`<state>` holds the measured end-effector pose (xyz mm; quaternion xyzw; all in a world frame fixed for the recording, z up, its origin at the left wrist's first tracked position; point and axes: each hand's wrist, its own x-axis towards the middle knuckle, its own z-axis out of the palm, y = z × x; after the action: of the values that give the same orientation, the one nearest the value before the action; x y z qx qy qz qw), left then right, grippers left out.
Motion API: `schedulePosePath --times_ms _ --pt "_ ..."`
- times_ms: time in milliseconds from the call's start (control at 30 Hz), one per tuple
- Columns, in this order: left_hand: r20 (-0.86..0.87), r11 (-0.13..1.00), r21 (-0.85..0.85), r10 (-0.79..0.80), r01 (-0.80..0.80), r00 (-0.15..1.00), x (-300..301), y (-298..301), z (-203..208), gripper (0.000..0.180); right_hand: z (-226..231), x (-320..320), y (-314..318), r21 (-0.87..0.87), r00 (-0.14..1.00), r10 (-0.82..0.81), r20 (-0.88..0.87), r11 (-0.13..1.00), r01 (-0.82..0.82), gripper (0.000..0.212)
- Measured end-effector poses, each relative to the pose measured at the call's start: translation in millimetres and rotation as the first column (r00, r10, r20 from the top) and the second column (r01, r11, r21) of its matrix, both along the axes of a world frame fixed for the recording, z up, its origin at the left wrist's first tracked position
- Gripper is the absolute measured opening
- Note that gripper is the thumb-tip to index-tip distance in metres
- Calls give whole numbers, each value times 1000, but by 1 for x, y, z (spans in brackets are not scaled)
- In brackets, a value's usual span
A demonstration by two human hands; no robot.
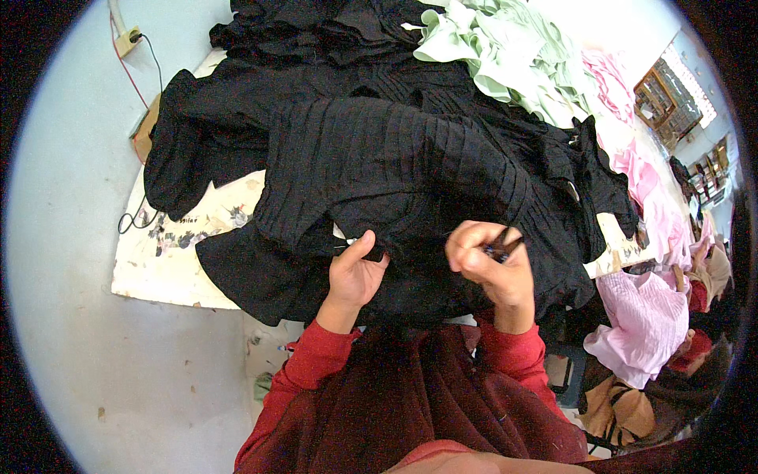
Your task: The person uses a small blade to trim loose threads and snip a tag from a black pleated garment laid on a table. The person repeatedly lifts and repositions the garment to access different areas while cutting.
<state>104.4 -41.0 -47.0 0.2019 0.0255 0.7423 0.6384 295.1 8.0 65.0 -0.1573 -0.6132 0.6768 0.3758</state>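
Note:
A black garment (pixel 371 150) with rows of pleats or tucks lies spread in front of me, its near edge hanging over the table front. My left hand (pixel 355 272) pinches its cloth near the front edge, thumb raised and fingers partly hidden by the fabric. A small pale patch, perhaps a label, shows just beside that thumb. Over the cloth to the right, my right hand (pixel 496 265) is closed round a small dark tool (pixel 501 246) with bluish glints, which looks like thread snips; its tip cannot be made out.
More black garments (pixel 316 31) are heaped at the back of the pale, stained table (pixel 170 272). Light green cloth (pixel 505 55) lies behind on the right, with pink cloth (pixel 647 189) beyond. A cable and plug (pixel 134 38) hang on the left wall. Other people with a pink garment (pixel 639 324) are at right.

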Motion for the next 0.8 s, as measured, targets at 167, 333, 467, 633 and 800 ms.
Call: schedulePosePath --times_ms 167,333,467,633,800 --pt "-196 990 -26 131 -139 972 8 -4 3 32 9 12 -8 363 968 -164 189 928 87 4" --pt "-297 968 -65 213 -242 931 12 -2 4 40 2 3 -23 579 935 -40 352 794 -184 20" --pt "-311 967 -93 200 -239 929 9 -3 8 40 12 2 -24 521 893 -18 449 817 -246 26" --pt "-266 981 -9 183 -192 947 8 -2 3 41 8 -9 -2 819 832 -501 238 563 105 46" --pt "-209 985 -58 146 -162 967 11 -3 18 34 6 -30 24 908 777 -555 297 416 -50 47"
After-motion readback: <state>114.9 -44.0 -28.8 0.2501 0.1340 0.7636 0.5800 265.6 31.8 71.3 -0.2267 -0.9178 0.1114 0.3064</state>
